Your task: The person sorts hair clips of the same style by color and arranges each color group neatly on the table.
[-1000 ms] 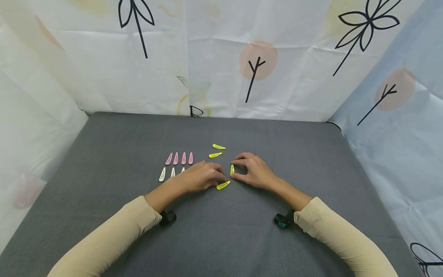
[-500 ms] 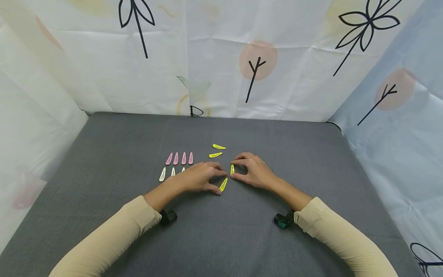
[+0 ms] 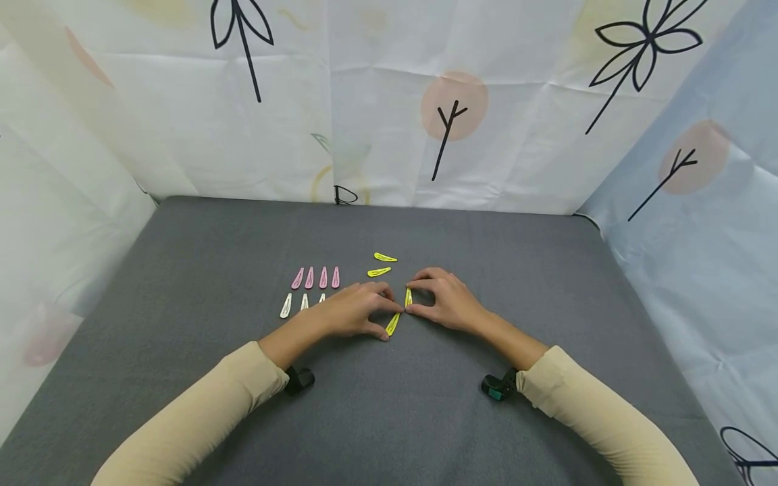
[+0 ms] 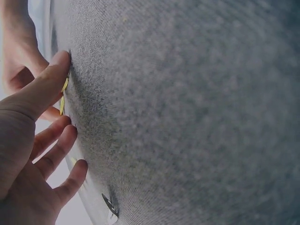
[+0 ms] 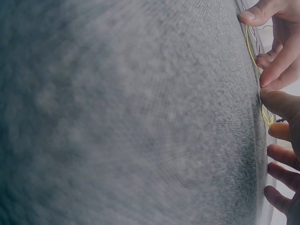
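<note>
A yellow snap hair clip (image 3: 393,325) lies slanted on the grey cloth, spanned end to end by the thumb and forefinger of my left hand (image 3: 352,310). Just beyond it, a second yellow hair clip (image 3: 408,297) stands lengthwise between the thumb and forefinger of my right hand (image 3: 446,300). The two clips nearly meet at their near ends. In the right wrist view, the left hand's clip (image 5: 251,49) bridges thumb and fingertip, and the right hand's clip (image 5: 266,116) shows between its fingers. My left hand partly hides the white hair clips (image 3: 286,306).
Two more yellow hair clips (image 3: 379,272) lie loose behind the hands. Pink hair clips (image 3: 310,277) form a row at the left, with the white ones in a row nearer. A patterned white curtain (image 3: 377,135) borders the grey table (image 3: 389,418) at the back and sides.
The left hand has turned its yellow clip steeper and taken its ends between thumb and forefinger, shifting the forefinger slightly toward the right hand. The right hand and its clip stay put.
</note>
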`<state>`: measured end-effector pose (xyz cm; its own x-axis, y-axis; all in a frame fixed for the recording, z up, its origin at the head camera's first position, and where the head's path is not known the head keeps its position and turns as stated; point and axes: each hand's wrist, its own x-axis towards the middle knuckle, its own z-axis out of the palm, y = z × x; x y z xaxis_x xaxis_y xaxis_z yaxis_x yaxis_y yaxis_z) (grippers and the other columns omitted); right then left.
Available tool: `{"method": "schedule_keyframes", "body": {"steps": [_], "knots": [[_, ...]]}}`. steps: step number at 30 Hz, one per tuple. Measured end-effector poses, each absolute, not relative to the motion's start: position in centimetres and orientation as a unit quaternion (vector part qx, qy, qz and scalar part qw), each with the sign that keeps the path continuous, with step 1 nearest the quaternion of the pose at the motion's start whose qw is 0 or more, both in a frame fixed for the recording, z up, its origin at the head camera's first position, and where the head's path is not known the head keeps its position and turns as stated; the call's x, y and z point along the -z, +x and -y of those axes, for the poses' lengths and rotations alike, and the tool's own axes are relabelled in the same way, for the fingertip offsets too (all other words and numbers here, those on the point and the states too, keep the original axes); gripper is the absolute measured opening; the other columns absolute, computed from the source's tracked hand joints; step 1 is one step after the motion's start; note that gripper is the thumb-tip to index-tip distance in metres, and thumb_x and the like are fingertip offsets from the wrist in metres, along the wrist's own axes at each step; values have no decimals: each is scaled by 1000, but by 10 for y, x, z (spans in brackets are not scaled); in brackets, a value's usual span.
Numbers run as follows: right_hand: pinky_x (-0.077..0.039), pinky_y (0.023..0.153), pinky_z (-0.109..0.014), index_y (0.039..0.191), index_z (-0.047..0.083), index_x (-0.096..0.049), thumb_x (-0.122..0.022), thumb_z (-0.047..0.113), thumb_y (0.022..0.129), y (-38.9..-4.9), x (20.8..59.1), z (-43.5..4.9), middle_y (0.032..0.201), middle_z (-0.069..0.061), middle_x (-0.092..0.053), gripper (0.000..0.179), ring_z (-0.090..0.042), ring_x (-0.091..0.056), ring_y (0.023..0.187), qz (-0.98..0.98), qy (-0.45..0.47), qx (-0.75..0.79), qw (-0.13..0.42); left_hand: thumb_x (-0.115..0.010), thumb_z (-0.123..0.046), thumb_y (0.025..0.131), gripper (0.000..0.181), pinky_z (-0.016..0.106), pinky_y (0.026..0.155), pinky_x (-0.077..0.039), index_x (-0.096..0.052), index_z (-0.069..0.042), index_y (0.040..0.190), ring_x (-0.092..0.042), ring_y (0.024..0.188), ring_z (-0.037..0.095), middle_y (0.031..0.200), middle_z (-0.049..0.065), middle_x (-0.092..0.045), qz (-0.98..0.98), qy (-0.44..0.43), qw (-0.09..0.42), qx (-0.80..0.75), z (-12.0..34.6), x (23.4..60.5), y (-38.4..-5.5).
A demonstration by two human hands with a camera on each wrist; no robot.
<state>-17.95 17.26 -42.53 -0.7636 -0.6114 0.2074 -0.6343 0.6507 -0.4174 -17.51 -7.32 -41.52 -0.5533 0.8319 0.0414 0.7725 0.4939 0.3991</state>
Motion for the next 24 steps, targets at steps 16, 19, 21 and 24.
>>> {"method": "schedule_keyframes", "body": {"steps": [16, 19, 21, 24], "knots": [[-44, 98, -54, 120, 7, -72, -80, 34, 86, -178, 424, -172, 122, -10, -64, 45, -28, -57, 117, 913, 332, -236, 17, -86, -32, 79, 50, 42, 97, -47, -72, -10, 122, -57, 118, 25, 128, 10, -61, -865, 457, 43, -204, 102, 406, -172], [-44, 98, -54, 120, 7, -73, -80, 34, 86, -178, 424, -171, 121, -9, -64, 44, -28, -58, 117, 914, 331, -234, 17, -87, -30, 78, 51, 45, 97, -47, -72, -9, 121, -56, 120, 28, 130, 13, -60, -871, 444, 29, -208, 117, 399, -169], [-44, 98, -54, 120, 7, -73, -79, 34, 86, -178, 424, -171, 121, -10, -64, 44, -28, -58, 117, 914, 331, -233, 17, -87, -30, 77, 50, 52, 97, -46, -73, -10, 121, -56, 120, 28, 131, 13, -59, -880, 427, 22, -205, 128, 396, -167], [-43, 98, -55, 120, 6, -72, -80, 33, 86, -178, 424, -172, 122, -10, -64, 44, -29, -57, 117, 913, 334, -234, 20, -88, -29, 76, 50, 64, 98, -41, -73, -11, 121, -55, 121, 30, 130, 13, -60, -890, 407, 13, -203, 142, 393, -162]]}}
